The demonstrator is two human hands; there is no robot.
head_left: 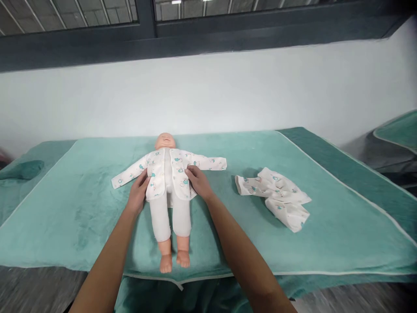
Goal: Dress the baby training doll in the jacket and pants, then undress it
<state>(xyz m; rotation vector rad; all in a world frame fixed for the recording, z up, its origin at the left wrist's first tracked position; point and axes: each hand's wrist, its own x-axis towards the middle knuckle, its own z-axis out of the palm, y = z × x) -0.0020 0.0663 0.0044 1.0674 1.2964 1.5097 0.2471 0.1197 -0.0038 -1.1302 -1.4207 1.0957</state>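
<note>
A baby doll [161, 221] lies on its back, head toward the wall, with a white cloth body and bare plastic feet. It wears a white baby jacket [155, 178] printed with small teal figures; the front hangs open and both sleeves spread outward. My left hand [139, 191] is closed at the jacket's left side edge, thumb and fingertips against the cloth. On the opposite side, my right hand [198, 181] pinches the other front panel near its side, below the sleeve. To the right, apart from both hands, lie crumpled baby pants [276, 193] in matching print.
A teal plush cover [97, 234] with pale piping spreads over the bed beneath the doll. Behind it rise a white wall [208, 95] and a dark window frame [228, 39]. Another teal-covered surface [400, 130] is at the far right.
</note>
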